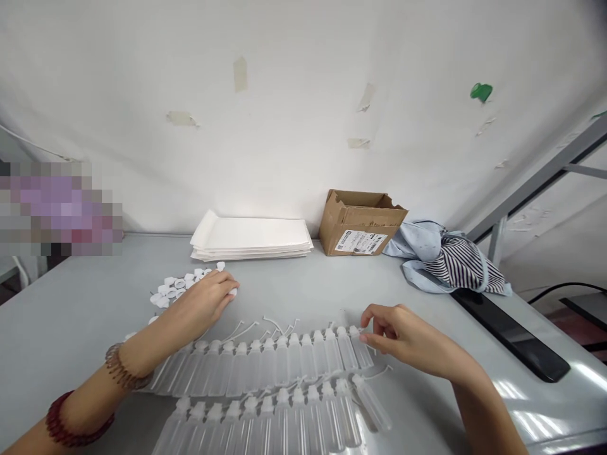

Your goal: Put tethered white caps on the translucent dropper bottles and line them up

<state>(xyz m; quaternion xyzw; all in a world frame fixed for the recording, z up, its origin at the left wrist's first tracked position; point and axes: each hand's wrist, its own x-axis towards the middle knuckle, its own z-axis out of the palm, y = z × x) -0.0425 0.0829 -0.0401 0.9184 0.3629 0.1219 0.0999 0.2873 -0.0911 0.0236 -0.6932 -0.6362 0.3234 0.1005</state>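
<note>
My left hand (211, 297) is above the table behind the bottles, its fingers closed on a small white cap (233, 291) that shows at the fingertips. Beside it lies a loose group of white caps (171, 289). My right hand (403, 330) has thumb and forefinger pinched at the neck of the end bottle (363, 351) in the back row; its other fingers are curled. Translucent plastic bottles (246, 373) lie side by side in this row, with thin white straps at their tops. A second row of bottles (284, 423) lies nearer me, and its right-end bottle (372, 404) is slanted.
A stack of white envelopes (256, 237) and an open cardboard box (358, 227) stand against the wall. Right of them lie a blue and striped cloth bag (446, 256) and a long black object (515, 338). A metal frame (535, 177) rises at the right.
</note>
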